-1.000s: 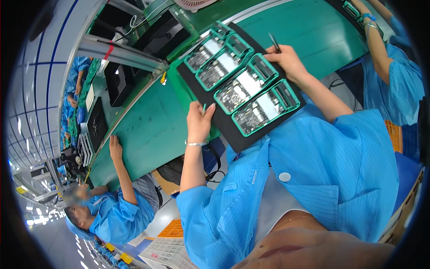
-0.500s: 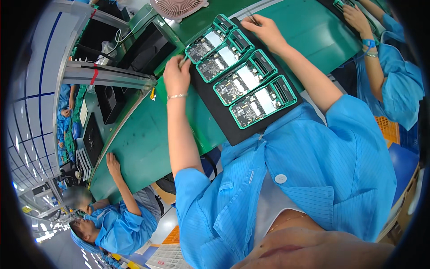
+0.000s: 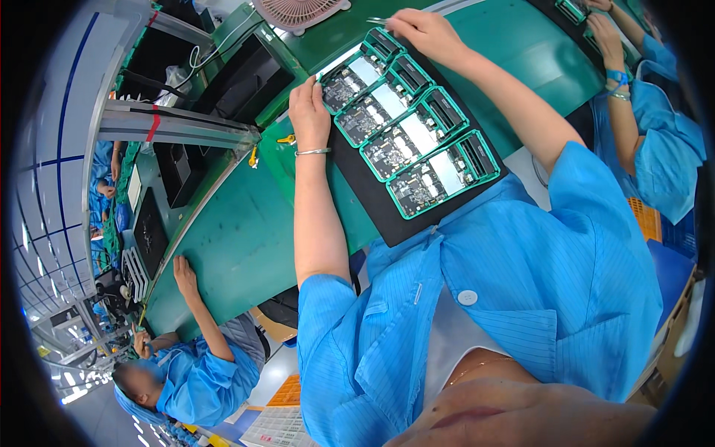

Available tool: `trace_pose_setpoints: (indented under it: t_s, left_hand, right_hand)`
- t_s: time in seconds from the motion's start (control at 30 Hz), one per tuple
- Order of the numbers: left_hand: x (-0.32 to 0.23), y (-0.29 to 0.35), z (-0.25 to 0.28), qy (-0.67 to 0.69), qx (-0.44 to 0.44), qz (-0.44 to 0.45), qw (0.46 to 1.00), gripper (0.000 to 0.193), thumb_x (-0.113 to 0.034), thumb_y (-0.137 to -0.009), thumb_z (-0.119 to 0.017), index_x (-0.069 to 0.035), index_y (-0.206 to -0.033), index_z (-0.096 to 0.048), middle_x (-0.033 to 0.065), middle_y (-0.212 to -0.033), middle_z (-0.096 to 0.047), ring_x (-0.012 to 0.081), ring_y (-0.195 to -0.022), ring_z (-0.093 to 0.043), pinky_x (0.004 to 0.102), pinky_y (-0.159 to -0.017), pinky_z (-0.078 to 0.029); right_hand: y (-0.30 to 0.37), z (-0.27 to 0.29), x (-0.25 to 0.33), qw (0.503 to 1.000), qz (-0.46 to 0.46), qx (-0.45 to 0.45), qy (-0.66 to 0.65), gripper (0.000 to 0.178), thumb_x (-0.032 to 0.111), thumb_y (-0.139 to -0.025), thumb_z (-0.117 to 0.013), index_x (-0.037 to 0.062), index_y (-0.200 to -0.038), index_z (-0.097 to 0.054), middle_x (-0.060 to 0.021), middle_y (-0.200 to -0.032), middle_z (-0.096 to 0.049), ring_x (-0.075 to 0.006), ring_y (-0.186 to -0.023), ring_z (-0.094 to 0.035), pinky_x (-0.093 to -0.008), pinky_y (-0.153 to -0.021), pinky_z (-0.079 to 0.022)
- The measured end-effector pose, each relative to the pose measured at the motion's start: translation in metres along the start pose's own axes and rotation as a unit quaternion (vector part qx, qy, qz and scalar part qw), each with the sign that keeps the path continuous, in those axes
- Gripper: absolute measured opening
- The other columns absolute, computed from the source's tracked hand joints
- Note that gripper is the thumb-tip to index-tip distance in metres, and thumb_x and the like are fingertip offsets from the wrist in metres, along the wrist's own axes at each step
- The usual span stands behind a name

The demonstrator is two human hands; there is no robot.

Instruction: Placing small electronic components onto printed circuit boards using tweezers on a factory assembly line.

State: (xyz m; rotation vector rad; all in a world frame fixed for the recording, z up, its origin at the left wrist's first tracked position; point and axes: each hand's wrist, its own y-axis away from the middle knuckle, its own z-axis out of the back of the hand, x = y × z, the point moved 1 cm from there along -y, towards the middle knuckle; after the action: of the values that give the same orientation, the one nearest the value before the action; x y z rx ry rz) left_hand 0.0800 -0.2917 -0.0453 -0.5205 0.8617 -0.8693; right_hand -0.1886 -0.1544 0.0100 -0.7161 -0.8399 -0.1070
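Observation:
Several green-framed electronic housings (image 3: 445, 173) with exposed black circuit boards lie in a row on a black mat (image 3: 387, 227) in front of me. My left hand (image 3: 309, 115) is at the left edge of the farthest housing (image 3: 356, 73), its fingers drawn together. What they pinch, if anything, is hidden. My right hand (image 3: 428, 36) is over the far right end of that housing, closed on thin metal tweezers (image 3: 377, 20) that point left.
Behind the mat stands a pink fan (image 3: 298, 11). A metal frame post (image 3: 182, 123) and black trays (image 3: 179, 175) are at left, near a yellow fitting (image 3: 287, 139). Co-workers' hands (image 3: 186, 277) rest on the green table (image 3: 246, 246) at left and work at right.
Both hands have shifted: the left one right and up to the far housing's edge, the right slightly left and up. The mat with the housings has slid a little right. The yellow fitting has come into view.

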Motion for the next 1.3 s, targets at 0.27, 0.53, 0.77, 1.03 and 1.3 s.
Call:
trace_pose_setpoints:
  t_s: [0.27, 0.53, 0.77, 1.03, 1.3]
  left_hand:
    - [-0.012, -0.004, 0.013, -0.021, -0.014, -0.016, 1.0, 0.017, -0.004, -0.089, -0.073, -0.006, -0.106, -0.074, 0.0138, -0.091, -0.062, 0.0317, -0.083, -0.064, 0.0411, -0.072, -0.053]
    - [-0.016, -0.008, 0.02, -0.034, -0.021, -0.032, 0.999, 0.009, 0.0, -0.084, -0.073, -0.006, -0.09, -0.07, 0.0113, -0.086, -0.06, 0.0323, -0.08, -0.063, 0.0419, -0.07, -0.052]
    - [-0.015, -0.009, 0.022, -0.055, -0.017, -0.061, 0.997, 0.011, 0.001, -0.08, -0.073, -0.008, -0.087, -0.07, 0.01, -0.08, -0.059, 0.0314, -0.078, -0.061, 0.0424, -0.069, -0.05]
    - [-0.013, -0.01, 0.026, -0.071, -0.012, -0.065, 0.995, 0.013, 0.005, -0.081, -0.071, -0.005, -0.089, -0.073, 0.0113, -0.082, -0.06, 0.0294, -0.076, -0.064, 0.0393, -0.067, -0.053]
    - [-0.013, -0.011, 0.028, -0.074, -0.007, -0.07, 0.995, 0.012, 0.005, -0.081, -0.071, -0.005, -0.088, -0.073, 0.0113, -0.081, -0.06, 0.0298, -0.076, -0.064, 0.0395, -0.067, -0.053]
  right_hand:
    - [-0.038, -0.041, 0.034, 0.912, 0.262, 0.129, 0.288, 0.019, 0.034, -0.089, -0.071, 0.0155, -0.091, -0.075, -0.0033, -0.084, -0.065, -0.0268, -0.081, -0.07, -0.0427, -0.07, -0.054]
    - [-0.058, -0.07, 0.045, 0.899, 0.252, 0.201, 0.296, 0.023, 0.032, -0.083, -0.077, 0.0105, -0.08, -0.07, -0.0052, -0.077, -0.07, -0.029, -0.078, -0.071, -0.0433, -0.067, -0.054]
    - [-0.062, -0.08, 0.046, 0.884, 0.263, 0.218, 0.32, 0.026, 0.036, -0.081, -0.079, 0.011, -0.08, -0.069, -0.0064, -0.073, -0.07, -0.0289, -0.073, -0.071, -0.044, -0.065, -0.054]
    - [-0.061, -0.085, 0.053, 0.87, 0.233, 0.262, 0.346, 0.025, 0.034, -0.085, -0.076, 0.0104, -0.083, -0.067, -0.0041, -0.083, -0.069, -0.0283, -0.081, -0.07, -0.0436, -0.07, -0.054]
    - [-0.06, -0.085, 0.055, 0.869, 0.237, 0.261, 0.348, 0.025, 0.033, -0.085, -0.075, 0.0102, -0.088, -0.067, -0.0046, -0.084, -0.069, -0.0293, -0.081, -0.071, -0.0443, -0.07, -0.054]
